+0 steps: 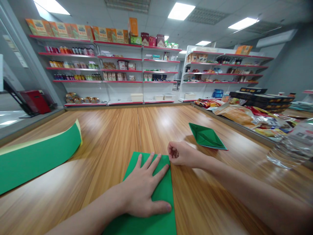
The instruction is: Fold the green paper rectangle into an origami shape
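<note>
A green sheet of paper (164, 192) lies on the wooden table in front of me, its right edge straight. My left hand (144, 189) rests flat across it with the fingers spread. At the sheet's upper right corner, my right hand (179, 154) is curled into a fist, its lower side against the paper's edge. Nothing shows inside the curled fingers. Beyond the fist, to the right, sits a folded green paper shape (207, 136) with creased sides. Over at the left lies another green sheet (46, 160), curling up and showing a pale yellow underside.
A clear plastic bottle (290, 147) is at the table's right side. Past the right edge are heaped snack packets (237, 115) and stacked black boxes (261, 99). Stocked shelves (119, 58) line the back, and a red box (35, 101) stands at the far left.
</note>
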`<state>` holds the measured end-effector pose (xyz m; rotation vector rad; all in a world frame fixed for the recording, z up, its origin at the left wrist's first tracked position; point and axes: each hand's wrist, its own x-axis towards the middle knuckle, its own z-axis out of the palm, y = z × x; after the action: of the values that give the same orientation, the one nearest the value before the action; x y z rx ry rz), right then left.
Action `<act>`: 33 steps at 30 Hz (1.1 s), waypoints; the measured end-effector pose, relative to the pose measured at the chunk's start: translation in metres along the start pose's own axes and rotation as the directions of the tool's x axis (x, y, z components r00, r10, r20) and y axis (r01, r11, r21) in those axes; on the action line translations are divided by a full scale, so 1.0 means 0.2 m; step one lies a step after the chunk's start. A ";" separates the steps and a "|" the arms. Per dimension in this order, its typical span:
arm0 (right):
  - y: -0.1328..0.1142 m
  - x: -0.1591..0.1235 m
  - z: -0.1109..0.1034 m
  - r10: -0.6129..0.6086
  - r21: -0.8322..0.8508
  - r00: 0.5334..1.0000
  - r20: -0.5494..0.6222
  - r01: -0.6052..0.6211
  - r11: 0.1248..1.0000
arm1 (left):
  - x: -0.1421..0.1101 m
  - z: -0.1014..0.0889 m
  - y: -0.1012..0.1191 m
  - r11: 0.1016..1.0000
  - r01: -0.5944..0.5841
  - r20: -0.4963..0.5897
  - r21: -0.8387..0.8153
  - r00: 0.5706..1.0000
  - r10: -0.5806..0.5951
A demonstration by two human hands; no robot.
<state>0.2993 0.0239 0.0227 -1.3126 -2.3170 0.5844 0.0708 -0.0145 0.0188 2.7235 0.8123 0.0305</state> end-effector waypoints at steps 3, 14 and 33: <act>-0.07 -0.05 0.01 0.015 0.069 0.994 0.108 -0.022 0.997 | 0.01 -0.01 -0.02 1.000 -0.002 0.004 0.011 1.000 0.002; -0.25 -0.13 0.06 0.063 0.006 0.957 0.282 -0.068 0.998 | 0.03 -0.02 -0.03 0.999 0.002 0.019 0.050 1.000 -0.003; -0.13 -0.04 0.04 0.182 -0.110 0.967 0.178 -0.164 0.980 | 0.02 -0.03 0.01 1.000 0.019 0.024 0.013 1.000 -0.019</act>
<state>0.2803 0.0024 0.0290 -1.5783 -2.4207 0.6877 0.0745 -0.0116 0.0240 2.7227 0.8340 -0.0120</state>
